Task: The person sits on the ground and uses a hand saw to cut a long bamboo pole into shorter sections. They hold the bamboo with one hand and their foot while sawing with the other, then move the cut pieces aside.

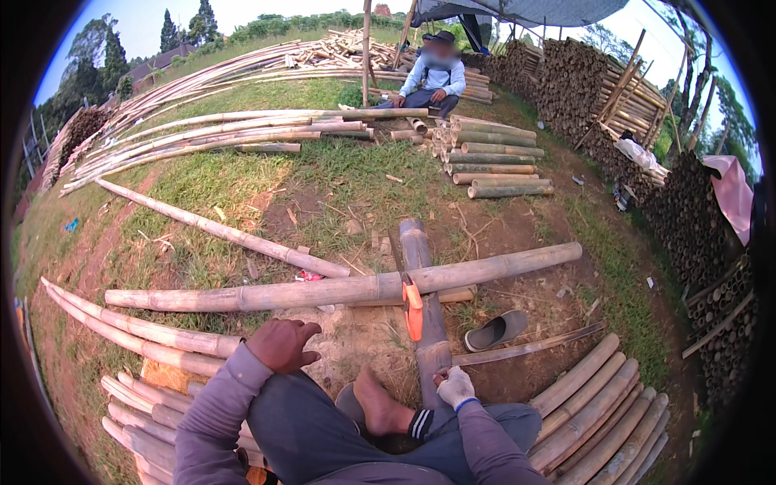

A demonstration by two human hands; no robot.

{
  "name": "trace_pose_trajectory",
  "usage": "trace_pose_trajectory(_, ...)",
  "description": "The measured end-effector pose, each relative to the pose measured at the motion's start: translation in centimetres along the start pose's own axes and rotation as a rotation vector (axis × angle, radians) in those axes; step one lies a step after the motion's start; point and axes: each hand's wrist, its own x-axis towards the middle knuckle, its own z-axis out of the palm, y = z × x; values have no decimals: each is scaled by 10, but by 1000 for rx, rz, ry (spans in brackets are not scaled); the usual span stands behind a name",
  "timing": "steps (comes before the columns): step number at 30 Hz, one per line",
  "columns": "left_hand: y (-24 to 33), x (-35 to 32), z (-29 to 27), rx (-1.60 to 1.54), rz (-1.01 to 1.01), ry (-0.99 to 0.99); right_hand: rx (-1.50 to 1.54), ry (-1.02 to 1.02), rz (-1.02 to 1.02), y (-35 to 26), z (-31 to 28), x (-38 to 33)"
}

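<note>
My bare left hand (283, 344) hovers over my left knee, holding nothing, fingers loosely bent with a gap between thumb and forefinger. In a white glove, my right hand (455, 386) is drawn together beside the lower end of a dark bamboo log (435, 356); whether something small is in its fingers is hidden. A long bamboo pole (339, 293) lies crosswise over that log. Where they cross, a handsaw with an orange handle (413, 311) leans against the pole, its blade pointing away from me. Neither hand touches the saw.
A grey slip-on shoe (495, 330) and a split bamboo strip (533, 344) lie right of the log. Bamboo poles flank me, left (153, 339) and right (598, 412). Beyond, a person (436, 77) sits near stacked cut bamboo (497, 158). Tall bamboo stacks (574, 81) line the right.
</note>
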Motion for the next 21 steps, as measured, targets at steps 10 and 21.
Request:
trace_pose_trajectory(10,-4,-10,0,-4,-70,-21,-74,-40,23,3,0,-5)
trace_pose_trajectory(21,-6,-10,0,7,-55,-18,-64,-74,38,1,-2,-5)
